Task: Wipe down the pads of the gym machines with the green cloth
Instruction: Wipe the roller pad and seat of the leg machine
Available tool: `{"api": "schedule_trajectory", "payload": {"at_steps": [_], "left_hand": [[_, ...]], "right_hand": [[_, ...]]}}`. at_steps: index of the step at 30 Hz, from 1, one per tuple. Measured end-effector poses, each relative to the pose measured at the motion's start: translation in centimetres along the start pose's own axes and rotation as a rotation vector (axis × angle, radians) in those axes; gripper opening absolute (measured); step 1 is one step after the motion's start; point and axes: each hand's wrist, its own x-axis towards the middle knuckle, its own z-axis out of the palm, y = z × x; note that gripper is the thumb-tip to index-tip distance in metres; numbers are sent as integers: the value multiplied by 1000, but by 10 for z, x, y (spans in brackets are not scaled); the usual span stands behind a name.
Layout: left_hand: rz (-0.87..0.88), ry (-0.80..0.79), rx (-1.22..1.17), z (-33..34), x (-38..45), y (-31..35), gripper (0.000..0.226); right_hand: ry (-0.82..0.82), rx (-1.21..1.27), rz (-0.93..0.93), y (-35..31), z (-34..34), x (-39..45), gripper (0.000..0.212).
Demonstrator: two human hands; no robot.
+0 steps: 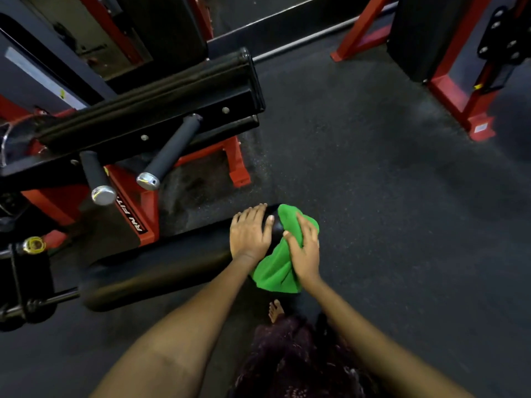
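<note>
The green cloth (277,265) looks soft and a bit fuzzy, with folds in it. The roller pad (161,277) is black and smooth like leather, and its round end shines a little. The long black pad (149,101) higher up looks like the same smooth stuff, with a soft shine. The two handles (169,150) have dull black grips that look like rubber, and shiny silver metal caps on their ends. The machine frame (230,159) is hard metal with red paint. The floor (373,211) is dark, dull and rough, with tiny specks all over it.
</note>
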Motion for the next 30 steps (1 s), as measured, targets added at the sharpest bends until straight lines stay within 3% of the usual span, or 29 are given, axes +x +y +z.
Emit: {"api": "schedule_trajectory", "payload": {"at_steps": [4, 6, 9, 10, 12, 14, 16, 18, 19, 22, 26, 30], "left_hand": [[27, 1, -29, 3, 4, -7, 56], [36, -19, -90, 3, 4, -7, 54], [31, 18, -166, 0, 3, -8, 52], [-7, -35, -227, -6, 1, -6, 56], [-253, -130, -510, -5, 8, -4, 68], [-520, -212, -1100, -19, 16, 6, 78], [-566, -298, -1526, -25, 21, 23, 72], [-492, -281, -1599, -36, 24, 41, 33], [-470, -289, -1644, -39, 28, 46, 24], [-468, -332, -1744, -44, 48, 44, 29], [-428, -413, -1773, -53, 69, 52, 36], [-365, -508, -1816, -56, 89, 71, 27]], "right_hand": [[-113, 87, 373, -26, -10, 61, 21], [-128, -20, 316, -44, -11, 73, 19], [-109, -292, 62, -68, 2, 61, 32], [-112, -329, -12, -70, 9, 54, 32], [-119, -278, -71, -76, 16, 53, 29], [-112, -117, -21, -84, 17, 54, 30], [-82, 53, 58, -93, 14, 55, 31], [-67, 105, 16, -103, 5, 59, 30], [-60, 105, -37, -108, -3, 63, 29], [1, 148, -143, -120, -41, 78, 44], [-46, 484, 30, -136, -94, 98, 51], [-84, 582, 147, -142, -121, 123, 50]]}}
